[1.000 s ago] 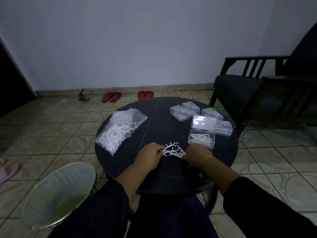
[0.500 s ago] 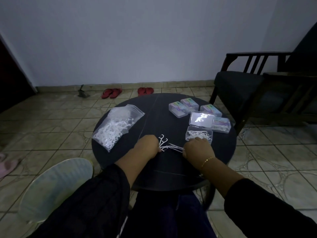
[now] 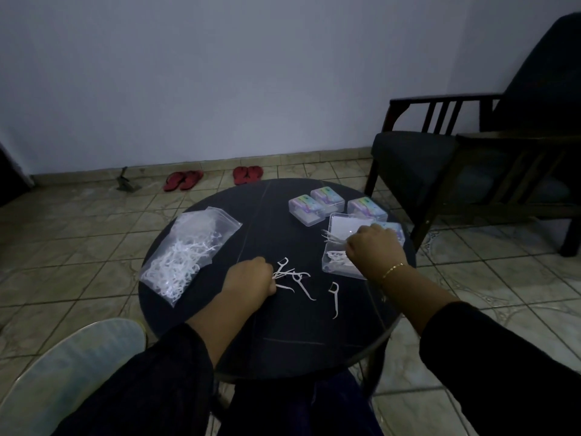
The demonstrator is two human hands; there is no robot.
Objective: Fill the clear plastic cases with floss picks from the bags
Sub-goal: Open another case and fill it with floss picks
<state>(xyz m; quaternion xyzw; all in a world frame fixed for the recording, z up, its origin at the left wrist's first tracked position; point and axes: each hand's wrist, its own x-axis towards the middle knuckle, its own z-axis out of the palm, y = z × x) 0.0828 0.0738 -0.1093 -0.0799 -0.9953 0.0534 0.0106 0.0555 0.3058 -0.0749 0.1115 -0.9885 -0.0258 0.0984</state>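
On the round dark table [image 3: 283,347], my left hand [image 3: 248,280] is closed on a small bunch of white floss picks [image 3: 287,272] that fan out to its right. One loose pick [image 3: 335,298] lies alone near the middle. My right hand [image 3: 374,250] hovers over the open clear case [image 3: 338,265], pinching a few picks [image 3: 331,237] that stick out to its left. The case holds some picks, and its lid [image 3: 345,225] stands open behind. A clear zip bag of floss picks [image 3: 188,251] lies at the table's left.
Three closed cases with coloured labels [image 3: 306,209] [image 3: 327,196] [image 3: 366,209] sit at the table's back right. A dark wooden armchair [image 3: 471,165] stands to the right. Red slippers [image 3: 184,180] lie by the wall. A pale round seat [image 3: 72,372] is at lower left.
My right hand left the bunch and moved right, over the open case, carrying a few picks. The left hand kept the rest. One pick now lies loose on the table.
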